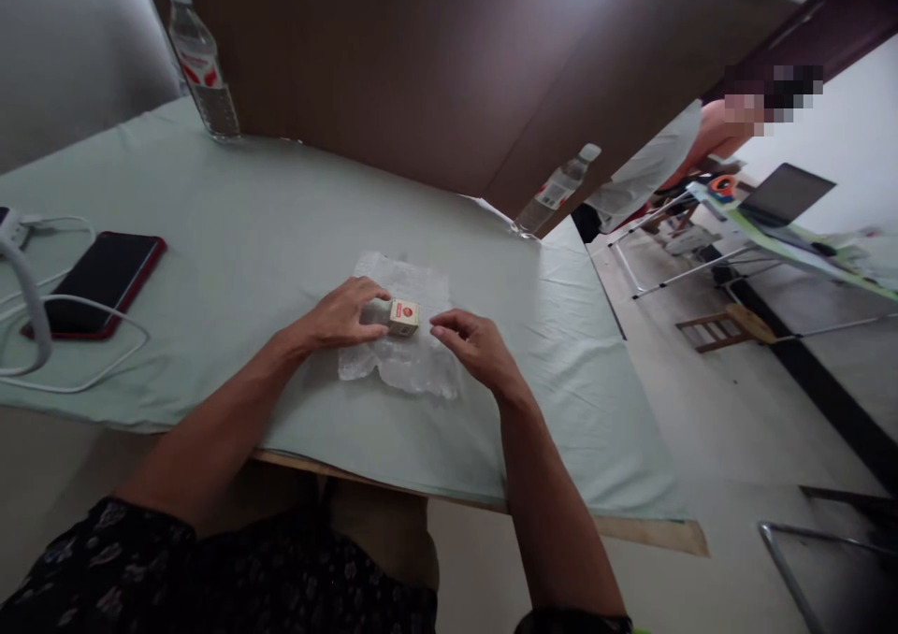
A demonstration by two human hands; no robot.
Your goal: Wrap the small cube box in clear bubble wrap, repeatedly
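Note:
A small cream-coloured box (404, 317) with red marks stands on a sheet of clear bubble wrap (413, 372), which lies on the pale green tablecloth (281, 232). My left hand (343, 314) is at the box's left side, thumb and forefinger apart, their tips at its left corners; whether they press on it is hard to tell. Just right of the box, apart from it, is my right hand (471, 337), its thumb and fingertips drawn close together. Anything between those fingertips is too small to make out.
A water bottle (203, 73) stands at the back left, another (557, 190) at the back right, both by a tall brown panel (421, 64). A phone (102, 279) and white cables lie left. A person (722, 129) and a laptop (789, 194) are beyond, right.

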